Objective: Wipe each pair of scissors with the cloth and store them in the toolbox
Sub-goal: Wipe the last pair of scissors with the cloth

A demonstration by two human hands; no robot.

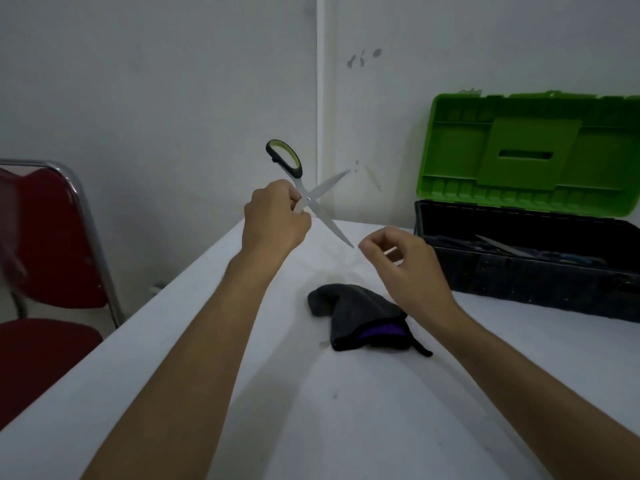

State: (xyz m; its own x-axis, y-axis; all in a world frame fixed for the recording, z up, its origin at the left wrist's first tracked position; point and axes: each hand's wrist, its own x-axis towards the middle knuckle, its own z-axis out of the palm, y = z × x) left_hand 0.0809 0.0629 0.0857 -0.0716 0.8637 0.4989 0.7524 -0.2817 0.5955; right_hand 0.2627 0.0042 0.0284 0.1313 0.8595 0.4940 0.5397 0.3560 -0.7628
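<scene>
Lying nearest on the white table (346,427) is the grey cloth (360,315) with a purple patch, crumpled and touched by neither hand. Just beyond it, the right hand (405,265) hangs over the table with its fingers loosely curled, holding nothing, close to the lower blade tip. Farther and to the left, the left hand (273,216) has its fingers clamped on one handle of the black-and-green scissors (311,192), held in the air with blades spread wide. I judge this pair either awaits wiping or has just been wiped; the next move calls for picking up the cloth or closing the blades. At far right the toolbox (526,258) stands open, green lid up, another blade showing inside. No writing can be read anywhere.
</scene>
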